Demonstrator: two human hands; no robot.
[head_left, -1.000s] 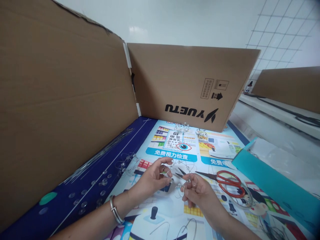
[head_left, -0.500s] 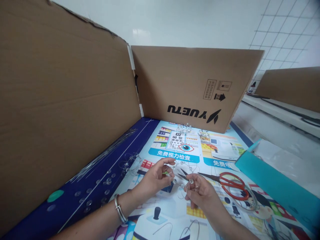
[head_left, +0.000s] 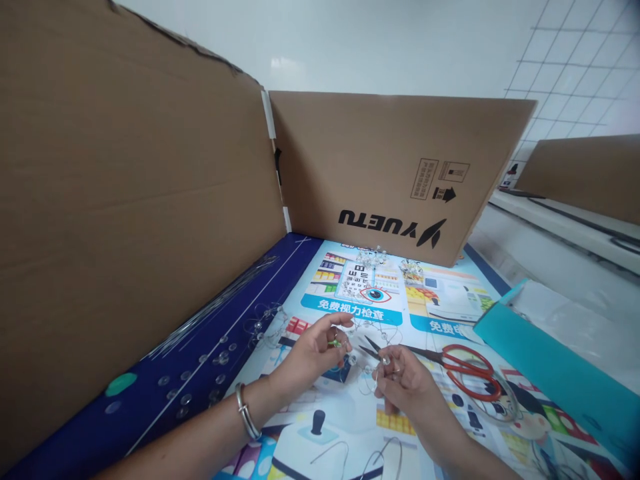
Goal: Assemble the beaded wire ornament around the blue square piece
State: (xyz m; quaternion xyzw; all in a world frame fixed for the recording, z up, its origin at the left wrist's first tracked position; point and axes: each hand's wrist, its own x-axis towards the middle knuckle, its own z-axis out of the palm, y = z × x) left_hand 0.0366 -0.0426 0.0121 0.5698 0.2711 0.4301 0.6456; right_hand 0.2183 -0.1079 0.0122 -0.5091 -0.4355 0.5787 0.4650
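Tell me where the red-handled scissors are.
In the head view, the red-handled scissors lie on the printed mat toward the right, blades pointing at the person's right hand, with the teal panel to their right.

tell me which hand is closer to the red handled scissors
Right. The right hand is just below and left of the red-handled scissors, close to their blades. The left hand is farther away, on the other side of the blade tips.

Clear beads (head_left: 385,361) on thin looping wire (head_left: 371,325), pinched mid-air
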